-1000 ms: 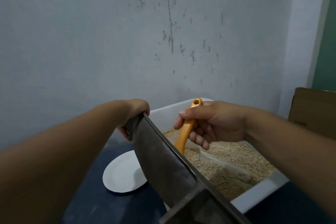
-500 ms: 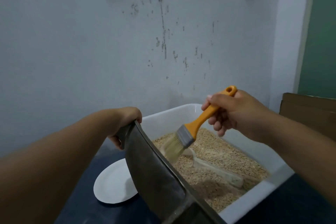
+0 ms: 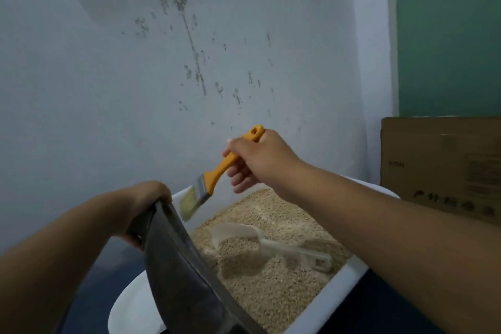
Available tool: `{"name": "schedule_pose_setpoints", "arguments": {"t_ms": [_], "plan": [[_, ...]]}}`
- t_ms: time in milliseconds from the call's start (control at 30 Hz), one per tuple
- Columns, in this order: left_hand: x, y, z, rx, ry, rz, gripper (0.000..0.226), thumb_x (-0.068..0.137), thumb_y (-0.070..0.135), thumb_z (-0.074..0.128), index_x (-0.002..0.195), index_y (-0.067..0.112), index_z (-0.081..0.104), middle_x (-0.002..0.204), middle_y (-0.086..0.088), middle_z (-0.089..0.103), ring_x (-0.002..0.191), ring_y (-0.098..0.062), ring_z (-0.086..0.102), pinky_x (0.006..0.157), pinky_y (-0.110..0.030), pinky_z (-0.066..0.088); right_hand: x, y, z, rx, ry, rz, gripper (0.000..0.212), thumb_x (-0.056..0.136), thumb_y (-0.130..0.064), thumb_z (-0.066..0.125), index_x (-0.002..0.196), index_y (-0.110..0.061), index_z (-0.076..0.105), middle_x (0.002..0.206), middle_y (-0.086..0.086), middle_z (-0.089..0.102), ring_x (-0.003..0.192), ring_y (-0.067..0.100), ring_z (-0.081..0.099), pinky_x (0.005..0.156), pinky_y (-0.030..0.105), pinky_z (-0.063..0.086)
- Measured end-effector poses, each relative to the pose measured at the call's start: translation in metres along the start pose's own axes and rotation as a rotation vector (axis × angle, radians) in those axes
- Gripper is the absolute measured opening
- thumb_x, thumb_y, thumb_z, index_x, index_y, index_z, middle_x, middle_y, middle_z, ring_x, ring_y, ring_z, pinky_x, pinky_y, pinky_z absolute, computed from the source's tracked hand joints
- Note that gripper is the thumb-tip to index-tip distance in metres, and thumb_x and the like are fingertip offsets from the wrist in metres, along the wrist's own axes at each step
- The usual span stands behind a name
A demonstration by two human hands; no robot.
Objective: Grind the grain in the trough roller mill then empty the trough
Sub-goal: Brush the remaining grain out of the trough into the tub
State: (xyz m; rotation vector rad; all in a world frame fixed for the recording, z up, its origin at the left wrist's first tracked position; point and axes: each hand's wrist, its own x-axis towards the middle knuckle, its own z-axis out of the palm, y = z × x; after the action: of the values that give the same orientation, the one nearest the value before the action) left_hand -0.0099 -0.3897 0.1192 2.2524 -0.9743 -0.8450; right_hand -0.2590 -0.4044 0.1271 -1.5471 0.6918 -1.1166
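My left hand (image 3: pixel 146 206) grips the far end of the dark metal trough (image 3: pixel 184 274), which is tipped on its side over the white plastic bin (image 3: pixel 349 276). The bin holds ground grain (image 3: pixel 271 287). My right hand (image 3: pixel 257 160) holds the orange handle of a paintbrush (image 3: pixel 214 179) in the air. Its pale bristles hang just above the trough's upper rim, near the bin's far corner. A clear plastic scoop (image 3: pixel 260 241), partly filled, lies on the grain.
A white paper plate (image 3: pixel 132 312) lies on the dark blue table to the left, partly behind the trough. A cardboard box (image 3: pixel 442 168) stands at the right behind the bin. A stained wall rises close behind.
My right hand lifted the brush out of the trough and up to the far end of its rim. The view tilted upward. My left hand kept its hold on the trough.
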Motion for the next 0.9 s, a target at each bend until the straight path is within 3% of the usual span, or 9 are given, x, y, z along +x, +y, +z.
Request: {"name": "schedule_pose_setpoints", "arguments": {"t_ms": [67, 133, 267, 367, 467, 533, 633, 733, 900], "plan": [[-0.002, 0.0, 0.0, 0.002, -0.011, 0.005, 0.036, 0.075, 0.022, 0.057, 0.101, -0.003, 0.062, 0.09, -0.026, 0.067, 0.073, -0.04, 0.065, 0.06, -0.053, 0.055, -0.009, 0.0, 0.004, 0.133, -0.199, 0.104, 0.027, 0.097, -0.02, 0.053, 0.088, 0.003, 0.064, 0.063, 0.016, 0.062, 0.051, 0.024, 0.059, 0.049, 0.033, 0.055], [-0.005, 0.0, 0.0, -0.005, -0.017, 0.015, 0.033, 0.076, 0.02, 0.056, 0.1, -0.002, 0.061, 0.084, -0.024, 0.067, 0.072, -0.038, 0.065, 0.06, -0.051, 0.056, -0.014, 0.011, 0.014, 0.066, -0.278, 0.163, 0.029, 0.098, -0.022, 0.053, 0.092, 0.003, 0.065, 0.067, 0.016, 0.063, 0.055, 0.024, 0.062, 0.05, 0.032, 0.056], [-0.011, -0.002, 0.002, -0.039, 0.008, 0.034, 0.023, 0.078, 0.018, 0.054, 0.091, 0.001, 0.061, 0.061, -0.017, 0.066, 0.053, -0.031, 0.064, 0.053, -0.046, 0.055, -0.001, 0.013, 0.01, -0.047, 0.01, 0.095, 0.029, 0.099, -0.022, 0.055, 0.098, 0.006, 0.064, 0.072, 0.018, 0.062, 0.06, 0.027, 0.06, 0.062, 0.043, 0.061], [-0.013, -0.003, 0.0, -0.031, -0.021, 0.031, 0.027, 0.078, 0.02, 0.052, 0.094, 0.0, 0.062, 0.071, -0.019, 0.068, 0.06, -0.033, 0.066, 0.055, -0.046, 0.056, -0.001, 0.017, 0.013, 0.228, -0.096, 0.209, 0.03, 0.099, -0.023, 0.053, 0.089, 0.003, 0.066, 0.064, 0.018, 0.064, 0.053, 0.025, 0.063, 0.047, 0.032, 0.056], [-0.016, -0.002, -0.001, -0.04, -0.025, 0.027, 0.028, 0.073, 0.018, 0.053, 0.092, -0.001, 0.063, 0.075, -0.021, 0.069, 0.066, -0.036, 0.066, 0.056, -0.049, 0.056, -0.003, 0.023, 0.02, 0.025, -0.089, 0.176, 0.031, 0.098, -0.022, 0.054, 0.093, 0.006, 0.067, 0.064, 0.018, 0.063, 0.054, 0.028, 0.06, 0.051, 0.033, 0.057], [-0.018, -0.002, -0.001, -0.043, -0.027, 0.023, 0.029, 0.076, 0.019, 0.052, 0.094, -0.001, 0.06, 0.082, -0.022, 0.067, 0.072, -0.037, 0.066, 0.057, -0.05, 0.057, -0.003, 0.02, 0.015, 0.144, 0.008, 0.125, 0.03, 0.098, -0.02, 0.055, 0.096, 0.007, 0.067, 0.066, 0.019, 0.062, 0.056, 0.029, 0.059, 0.052, 0.033, 0.057], [-0.018, -0.002, -0.001, -0.05, -0.036, 0.027, 0.026, 0.08, 0.021, 0.051, 0.095, 0.001, 0.058, 0.088, -0.021, 0.065, 0.074, -0.036, 0.064, 0.058, -0.048, 0.057, -0.012, 0.018, 0.018, 0.153, -0.134, 0.198, 0.033, 0.099, -0.023, 0.053, 0.091, 0.006, 0.067, 0.068, 0.019, 0.067, 0.056, 0.027, 0.065, 0.05, 0.032, 0.057], [-0.018, -0.002, -0.002, -0.035, -0.029, 0.027, 0.026, 0.08, 0.02, 0.052, 0.095, 0.0, 0.06, 0.084, -0.021, 0.065, 0.069, -0.035, 0.063, 0.057, -0.044, 0.057, -0.014, 0.014, 0.025, 0.022, 0.009, 0.143, 0.029, 0.099, -0.018, 0.052, 0.086, 0.007, 0.062, 0.064, 0.018, 0.059, 0.053, 0.027, 0.056, 0.054, 0.035, 0.055], [-0.015, -0.003, -0.002, 0.0, -0.032, 0.059, 0.034, 0.086, 0.026, 0.048, 0.103, -0.001, 0.06, 0.086, -0.022, 0.063, 0.072, -0.035, 0.061, 0.056, -0.038, 0.055, -0.01, 0.003, 0.031, 0.318, 0.142, 0.229, 0.025, 0.097, -0.014, 0.049, 0.089, 0.006, 0.061, 0.065, 0.02, 0.058, 0.055, 0.029, 0.053, 0.053, 0.037, 0.055]]}}
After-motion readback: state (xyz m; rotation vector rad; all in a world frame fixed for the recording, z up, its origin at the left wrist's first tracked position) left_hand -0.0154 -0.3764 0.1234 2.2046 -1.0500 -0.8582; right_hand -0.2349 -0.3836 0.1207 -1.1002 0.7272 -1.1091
